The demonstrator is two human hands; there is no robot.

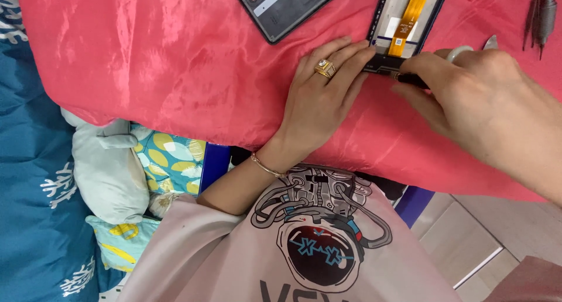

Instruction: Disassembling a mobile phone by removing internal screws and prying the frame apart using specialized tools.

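1. An opened phone frame [404, 30] is laid flat on the pink satin cloth [175, 62], with its inside facing up. An orange flex cable [411, 12] is seen running along the middle of it.
2. The lower edge of the frame is pressed down by the left hand [322, 97]. The fingers [351, 59] are spread flat, not clenched, probably so that the frame is kept from sliding on the smooth cloth.
3. A small dark tool [410, 78] is pinched between the thumb and fingertips of the right hand [474, 97], and its tip is held at the bottom edge of the frame. What kind of tool it is cannot be told.
4. A dark back cover [281, 6] with camera holes is put aside on the cloth, apart from the frame.
5. Thin metal tools [541, 12] are placed at the far right.
6. No box or tray is seen; the parts are kept only on the cloth.
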